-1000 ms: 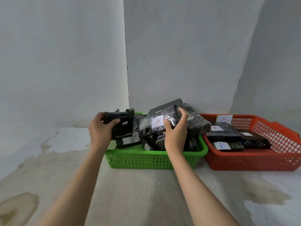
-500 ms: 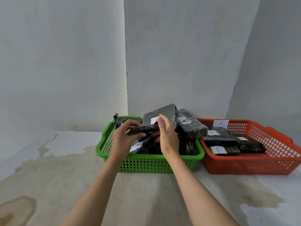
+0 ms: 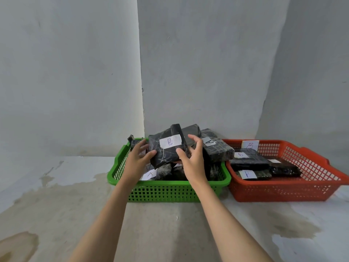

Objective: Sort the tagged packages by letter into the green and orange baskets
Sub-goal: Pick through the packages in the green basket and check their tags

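Head view: our left hand [image 3: 138,158] and right hand [image 3: 192,157] hold the black plastic-wrapped B-tagged package [image 3: 166,150] over the green plastic basket [image 3: 170,191]; orange plastic basket [image 3: 283,191] lies rightward, nearer our right hand.

Two bare forearms reaching over a green slotted plastic basket [image 3: 168,191] heaped with black film-wrapped packages. Left hand [image 3: 138,159] and right hand [image 3: 192,157] gripping opposite lower corners of a black wrapped package with white paper tag "B" [image 3: 166,148], tilted above the heap. Just right, touching, an orange slotted plastic basket [image 3: 283,191] with B-tagged packages [image 3: 249,159]. Stained grey concrete floor [image 3: 56,205].
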